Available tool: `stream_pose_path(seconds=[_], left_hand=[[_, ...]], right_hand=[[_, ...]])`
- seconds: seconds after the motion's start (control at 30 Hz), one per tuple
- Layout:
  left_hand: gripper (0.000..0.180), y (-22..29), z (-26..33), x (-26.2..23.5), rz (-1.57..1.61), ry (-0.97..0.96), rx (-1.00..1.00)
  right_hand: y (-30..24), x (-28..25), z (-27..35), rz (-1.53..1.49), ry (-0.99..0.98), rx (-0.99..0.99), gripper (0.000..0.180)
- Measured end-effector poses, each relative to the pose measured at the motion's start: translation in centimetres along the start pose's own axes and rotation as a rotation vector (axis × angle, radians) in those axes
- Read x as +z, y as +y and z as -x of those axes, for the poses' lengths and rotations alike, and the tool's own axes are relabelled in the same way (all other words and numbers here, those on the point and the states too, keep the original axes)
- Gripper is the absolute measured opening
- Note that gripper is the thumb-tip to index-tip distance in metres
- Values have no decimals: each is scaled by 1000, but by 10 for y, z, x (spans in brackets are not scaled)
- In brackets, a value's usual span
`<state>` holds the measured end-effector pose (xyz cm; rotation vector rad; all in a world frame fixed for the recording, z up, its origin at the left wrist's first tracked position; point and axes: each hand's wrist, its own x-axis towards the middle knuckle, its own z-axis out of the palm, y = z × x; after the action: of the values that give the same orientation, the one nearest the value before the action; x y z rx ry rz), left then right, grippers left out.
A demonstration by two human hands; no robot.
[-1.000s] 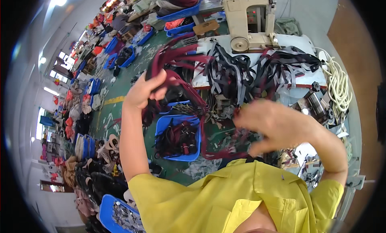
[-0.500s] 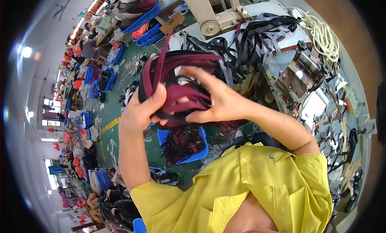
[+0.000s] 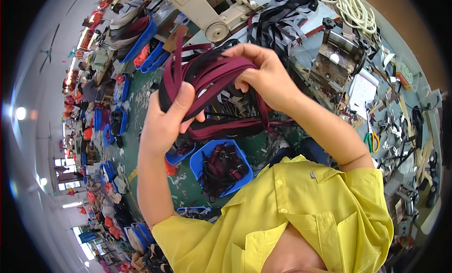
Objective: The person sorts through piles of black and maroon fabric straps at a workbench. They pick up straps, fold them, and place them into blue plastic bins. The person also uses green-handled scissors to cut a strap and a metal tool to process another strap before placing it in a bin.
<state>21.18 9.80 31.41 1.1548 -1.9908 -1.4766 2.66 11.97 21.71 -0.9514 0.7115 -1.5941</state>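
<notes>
Bright, even overhead light; soft shadows; strong fisheye bending at rim, black corners; centre sharp, edges slightly blurred.

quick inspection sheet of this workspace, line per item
surface: grey worktable, mostly covered.
job's things: bundle of maroon straps, looped and held up off the table.
clutter: black straps, metal fixture, scissors, papers, small tools.
hands: left hand grips the bundle from below; right hand pinches its top.
cables: coiled white rope at the table's far end.
surroundings: blue bin of straps on a green floor, sewing machine, more blue bins behind.
</notes>
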Motion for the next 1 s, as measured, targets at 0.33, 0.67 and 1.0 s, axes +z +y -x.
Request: stream_pose_path(seconds=[0.33,0.67,1.0], left_hand=[[40,-42,-45,66,-104,109,294],[14,51,-79,48,-483,-36,87],[19,89,-100,45,-758,-315,-91]], right_hand=[[-36,-11,-3,71,71,35,21],[14,-69,-10,708,179,-627,89],[-91,-63,-10,983,251,-1050,54]])
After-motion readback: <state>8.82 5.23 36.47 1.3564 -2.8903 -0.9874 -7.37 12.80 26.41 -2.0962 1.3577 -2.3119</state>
